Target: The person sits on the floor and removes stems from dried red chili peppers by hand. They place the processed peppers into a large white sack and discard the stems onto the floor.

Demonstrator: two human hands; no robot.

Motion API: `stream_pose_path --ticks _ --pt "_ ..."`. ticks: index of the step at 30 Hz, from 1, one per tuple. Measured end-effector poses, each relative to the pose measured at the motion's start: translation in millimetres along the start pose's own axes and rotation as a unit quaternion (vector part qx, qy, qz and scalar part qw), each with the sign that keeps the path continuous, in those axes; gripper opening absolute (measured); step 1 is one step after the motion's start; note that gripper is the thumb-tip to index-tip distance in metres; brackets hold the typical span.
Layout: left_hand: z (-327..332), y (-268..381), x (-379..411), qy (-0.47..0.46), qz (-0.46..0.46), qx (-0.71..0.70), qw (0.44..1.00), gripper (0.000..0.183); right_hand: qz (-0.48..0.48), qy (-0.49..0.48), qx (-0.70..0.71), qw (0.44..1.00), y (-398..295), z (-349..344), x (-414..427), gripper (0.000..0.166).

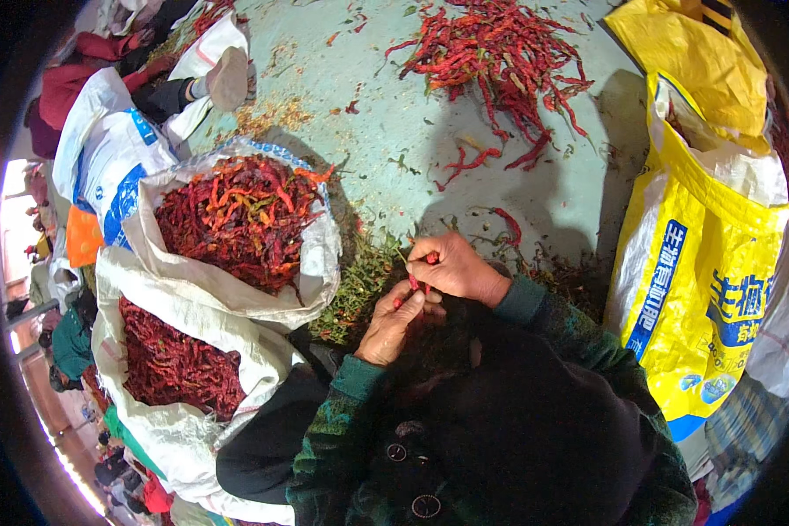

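Note:
Close together above my lap, both hands work at red chili peppers [413, 283]. My left hand [389, 323] grips some between thumb and fingers, with red pieces showing at the fingertips. My right hand [457, 268] curls around a red chili, and its thumb and forefinger pinch at a thin greenish stem [402, 255]. How many peppers each hand holds is partly hidden by the fingers. Just left of the hands lies a pile of green stems and caps [361, 289]. A loose red chili [509, 225] rests on the floor beyond my right hand.
A large heap of red chilies [493, 59] lies on the pale green floor [368, 125]. Two open white woven sacks, the farther [319, 263] and the nearer [263, 355], hold chilies at my left. A yellow sack [703, 263] stands right. Another person's shoe [227, 80] is upper left.

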State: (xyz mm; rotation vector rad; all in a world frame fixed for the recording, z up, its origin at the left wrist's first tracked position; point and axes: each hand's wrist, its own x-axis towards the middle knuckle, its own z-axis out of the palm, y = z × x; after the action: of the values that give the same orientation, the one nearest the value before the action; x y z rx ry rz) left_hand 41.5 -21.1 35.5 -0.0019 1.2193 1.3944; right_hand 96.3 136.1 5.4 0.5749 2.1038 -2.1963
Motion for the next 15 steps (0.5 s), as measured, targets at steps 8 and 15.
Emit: stream_pose_path --ticks 8,15 --pt "-7.8 -16.6 4.7 0.021 -0.034 0.112 0.993 0.021 0.013 -0.007 0.066 0.998 27.9 7.5 -27.8 0.012" --pt "-14.6 -32.9 7.2 -0.005 0.142 0.415 0.898 0.009 0.046 -0.005 0.092 0.995 31.2 11.3 -42.3 0.018"
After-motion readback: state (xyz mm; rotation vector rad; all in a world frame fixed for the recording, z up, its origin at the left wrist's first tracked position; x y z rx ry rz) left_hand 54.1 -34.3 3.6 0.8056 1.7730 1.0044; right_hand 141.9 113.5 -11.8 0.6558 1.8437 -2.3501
